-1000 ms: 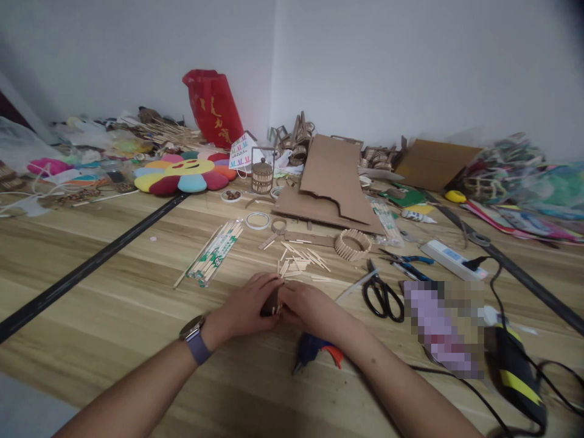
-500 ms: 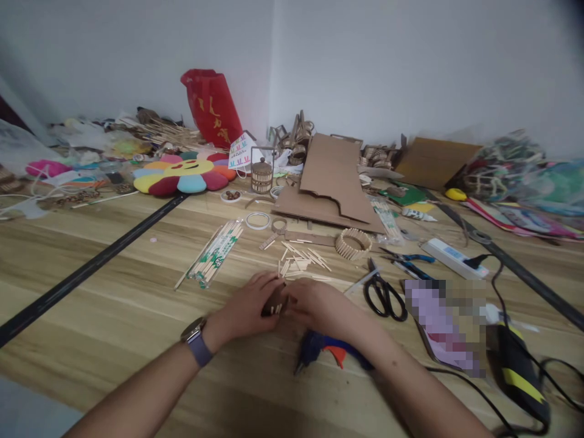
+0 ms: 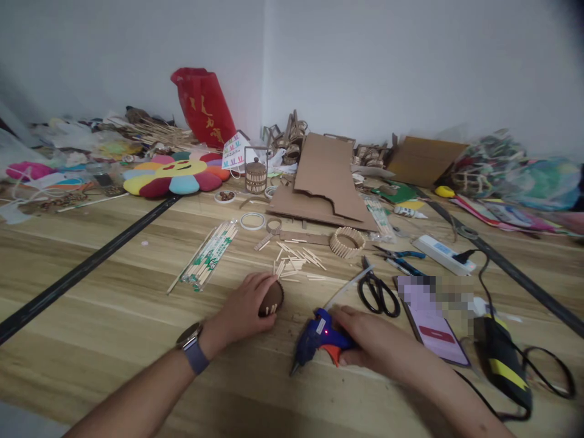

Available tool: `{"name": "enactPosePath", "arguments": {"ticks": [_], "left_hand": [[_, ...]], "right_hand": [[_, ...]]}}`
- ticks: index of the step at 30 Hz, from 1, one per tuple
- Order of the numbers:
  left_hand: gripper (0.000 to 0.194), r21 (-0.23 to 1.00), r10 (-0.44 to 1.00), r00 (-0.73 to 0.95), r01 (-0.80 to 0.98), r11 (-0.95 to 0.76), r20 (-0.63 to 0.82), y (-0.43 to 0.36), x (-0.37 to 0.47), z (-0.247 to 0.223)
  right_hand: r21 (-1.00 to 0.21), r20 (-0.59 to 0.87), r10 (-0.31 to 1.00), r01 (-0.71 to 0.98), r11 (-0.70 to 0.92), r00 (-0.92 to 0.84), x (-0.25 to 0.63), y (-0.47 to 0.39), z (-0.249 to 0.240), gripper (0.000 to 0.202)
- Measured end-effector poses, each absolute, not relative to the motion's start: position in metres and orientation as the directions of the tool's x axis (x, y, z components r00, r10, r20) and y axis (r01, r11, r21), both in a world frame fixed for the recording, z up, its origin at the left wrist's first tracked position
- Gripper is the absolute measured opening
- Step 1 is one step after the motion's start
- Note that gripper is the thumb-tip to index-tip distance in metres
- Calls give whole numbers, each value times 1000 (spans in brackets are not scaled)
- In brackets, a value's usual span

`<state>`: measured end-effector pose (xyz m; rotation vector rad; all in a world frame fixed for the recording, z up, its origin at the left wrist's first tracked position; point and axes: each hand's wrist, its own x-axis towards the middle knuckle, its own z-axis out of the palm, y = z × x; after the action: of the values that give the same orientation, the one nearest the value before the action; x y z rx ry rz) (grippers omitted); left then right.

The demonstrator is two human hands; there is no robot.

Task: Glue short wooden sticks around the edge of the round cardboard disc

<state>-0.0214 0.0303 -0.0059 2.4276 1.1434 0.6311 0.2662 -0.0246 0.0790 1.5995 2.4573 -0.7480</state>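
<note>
My left hand (image 3: pixel 249 304) is closed around a small round brown cardboard piece (image 3: pixel 272 296), with short pale sticks standing along its near edge; my fingers hide its left side. To the right, my right hand (image 3: pixel 365 331) has its fingers around the handle of a blue hot glue gun (image 3: pixel 314 337). The gun lies on the table with its orange trigger showing and its nozzle pointing toward me. A glue stick (image 3: pixel 349 286) sticks out of its back. Just beyond my hands lies a loose pile of short cut sticks (image 3: pixel 296 260).
Black scissors (image 3: pixel 378 292), pliers (image 3: pixel 401 258), a phone (image 3: pixel 435 328) and a power strip (image 3: pixel 444 255) lie on the right. Packed sticks (image 3: pixel 210 255) lie left. Behind are a stick ring (image 3: pixel 347 242), cardboard sheets (image 3: pixel 323 173) and a flower cushion (image 3: pixel 177 173).
My right hand has left the round cardboard piece and moved right and toward me, onto the glue gun. My left hand still holds the piece. The view has shifted slightly.
</note>
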Motion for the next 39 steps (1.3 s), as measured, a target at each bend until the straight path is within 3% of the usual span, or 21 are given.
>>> {"name": "enactPosePath", "arguments": {"ticks": [5,10,17,20,24,32,39], "left_hand": [[74,511,786,568,614,-602,244,30,-21,-4],[74,507,794,563,627,-592,231,29,-20,-1],[76,530,789,568,605,-594,235,30,-21,-2],[77,533,779,575,590,-606,249,31,-22,-4],[76,525,783,573,602,-602,241,32,-23,-5],[75,531,778,580,592,-607,243,32,-23,-4],[75,518,779,580,602,-608,240,31,-23,-4]], "right_hand": [[-467,-344,793,824,321,-503,268,-25,76,23],[-483,-306,817,819,309,-488,266,-26,87,22],[-677,-63,824,631,379,-563,267,-28,88,17],[-691,-21,873,638,340,-488,271,-27,83,14],[-732,39,935,627,267,-352,273,-23,69,27],[-873,-63,903,462,156,-424,263,-14,37,45],[-812,-58,931,560,165,-359,254,-19,21,37]]}}
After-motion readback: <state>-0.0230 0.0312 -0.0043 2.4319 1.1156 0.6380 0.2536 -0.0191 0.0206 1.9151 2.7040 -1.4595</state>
